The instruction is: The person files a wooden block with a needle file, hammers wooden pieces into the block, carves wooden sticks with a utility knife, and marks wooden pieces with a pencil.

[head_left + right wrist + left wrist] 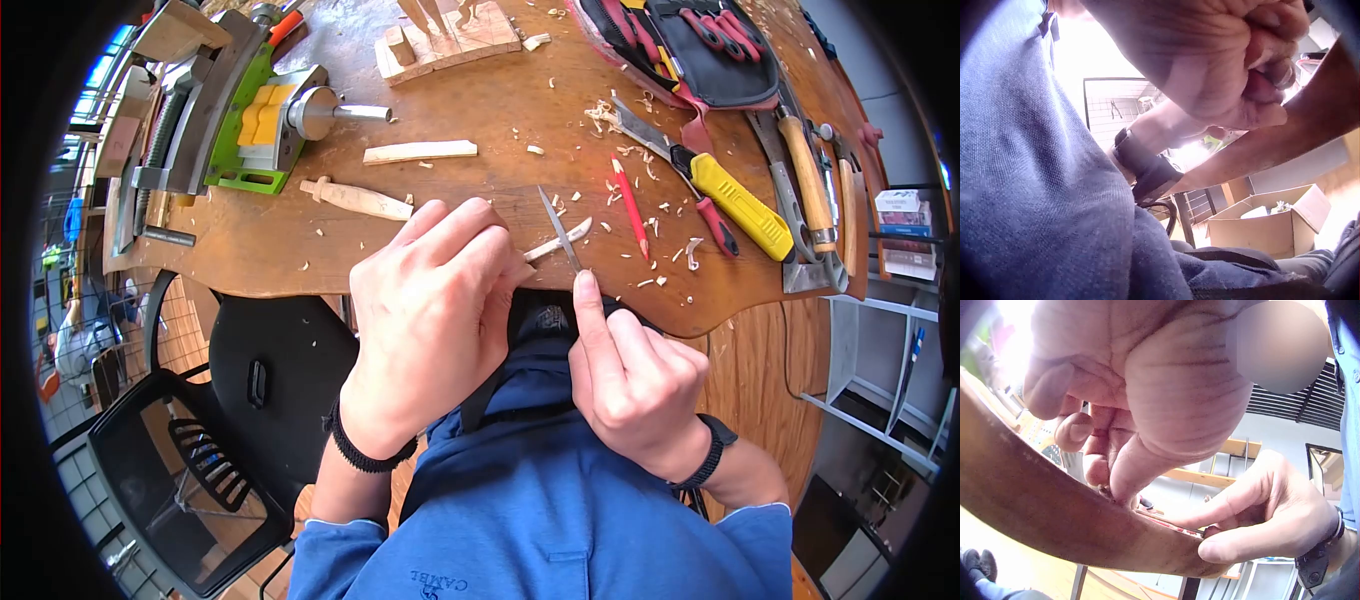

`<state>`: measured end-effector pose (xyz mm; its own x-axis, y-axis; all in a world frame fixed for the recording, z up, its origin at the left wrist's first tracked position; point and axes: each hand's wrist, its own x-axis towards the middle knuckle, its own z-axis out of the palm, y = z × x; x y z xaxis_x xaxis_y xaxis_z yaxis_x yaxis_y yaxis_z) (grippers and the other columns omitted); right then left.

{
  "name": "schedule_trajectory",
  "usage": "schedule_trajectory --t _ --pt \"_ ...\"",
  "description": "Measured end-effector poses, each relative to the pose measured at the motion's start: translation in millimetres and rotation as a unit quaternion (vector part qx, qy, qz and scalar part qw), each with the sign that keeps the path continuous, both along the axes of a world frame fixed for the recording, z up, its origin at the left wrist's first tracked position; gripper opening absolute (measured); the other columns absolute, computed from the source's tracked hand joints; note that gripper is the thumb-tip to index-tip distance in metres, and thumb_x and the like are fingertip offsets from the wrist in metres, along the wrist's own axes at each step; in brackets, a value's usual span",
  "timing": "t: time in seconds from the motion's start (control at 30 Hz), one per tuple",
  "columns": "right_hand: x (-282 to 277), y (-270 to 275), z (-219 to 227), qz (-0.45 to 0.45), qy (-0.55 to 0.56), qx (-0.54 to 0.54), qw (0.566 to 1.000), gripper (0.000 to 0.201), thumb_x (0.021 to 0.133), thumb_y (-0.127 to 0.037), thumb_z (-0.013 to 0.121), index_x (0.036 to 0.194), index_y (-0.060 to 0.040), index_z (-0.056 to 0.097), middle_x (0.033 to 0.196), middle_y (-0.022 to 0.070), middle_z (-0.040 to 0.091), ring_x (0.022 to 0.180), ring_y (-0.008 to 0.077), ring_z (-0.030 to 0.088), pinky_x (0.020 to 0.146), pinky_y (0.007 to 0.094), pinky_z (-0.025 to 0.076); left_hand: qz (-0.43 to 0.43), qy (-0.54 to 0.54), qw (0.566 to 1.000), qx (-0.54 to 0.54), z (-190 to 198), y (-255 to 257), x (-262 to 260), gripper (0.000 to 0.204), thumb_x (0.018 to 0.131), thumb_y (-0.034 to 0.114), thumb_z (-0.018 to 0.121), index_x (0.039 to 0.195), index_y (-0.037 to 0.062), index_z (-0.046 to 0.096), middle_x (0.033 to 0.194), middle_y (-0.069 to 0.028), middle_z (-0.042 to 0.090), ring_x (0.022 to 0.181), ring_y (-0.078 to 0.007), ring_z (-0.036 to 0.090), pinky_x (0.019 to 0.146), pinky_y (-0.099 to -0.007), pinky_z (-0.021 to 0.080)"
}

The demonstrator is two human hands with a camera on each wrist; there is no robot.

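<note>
My left hand (430, 290) pinches a slim carved wooden stick (562, 238) at the table's near edge, its pale end pointing right past the fingertips. In my right hand (640, 385) is a thin, pointed grey needle file (556, 222), with the index finger stretched along it. The file crosses over the stick's free end in the head view. From the left wrist, the left hand's thumb and fingertips (1124, 487) meet low at the wooden edge, hiding most of the stick. The right wrist view shows the right hand's curled fingers (1266, 81); the file is hidden there.
A carved wooden knife shape (360, 200) and a flat wood strip (420, 151) lie beyond the left hand. Rightward are a red pencil (630, 205), a yellow-handled cutter (740, 205), chisels and shavings. A green-framed vise (250, 130) stands left; a tool pouch (715, 50) lies behind.
</note>
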<state>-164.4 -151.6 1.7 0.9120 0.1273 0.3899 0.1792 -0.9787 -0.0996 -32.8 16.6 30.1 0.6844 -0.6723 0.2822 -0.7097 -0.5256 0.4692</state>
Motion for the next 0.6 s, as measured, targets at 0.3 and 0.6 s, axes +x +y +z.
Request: schedule_trajectory --t 0.3,0.6 --pt "-3 2 1 0.017 0.012 -0.004 1.0 0.064 0.072 -0.005 0.067 0.134 0.0104 0.074 0.07 -0.0021 0.041 0.052 0.0085 0.048 0.043 0.0246 0.042 0.0 -0.003 1.0 0.011 1 2 0 0.019 0.076 0.0 0.081 0.081 0.0051 0.064 0.09 -0.0073 0.068 0.082 -0.0315 0.067 0.068 -0.0412 0.053" --pt "-6 -3 -3 0.006 0.011 -0.02 1.0 0.064 0.074 -0.004 0.067 0.136 0.0088 0.073 0.07 -0.0029 0.041 0.052 0.0083 0.048 0.043 0.0263 0.041 -0.004 0.01 1.0 0.021 2 3 1 0.017 0.077 0.001 0.082 0.081 0.0056 0.067 0.091 -0.0069 0.069 0.083 -0.0312 0.068 0.069 -0.0412 0.053"
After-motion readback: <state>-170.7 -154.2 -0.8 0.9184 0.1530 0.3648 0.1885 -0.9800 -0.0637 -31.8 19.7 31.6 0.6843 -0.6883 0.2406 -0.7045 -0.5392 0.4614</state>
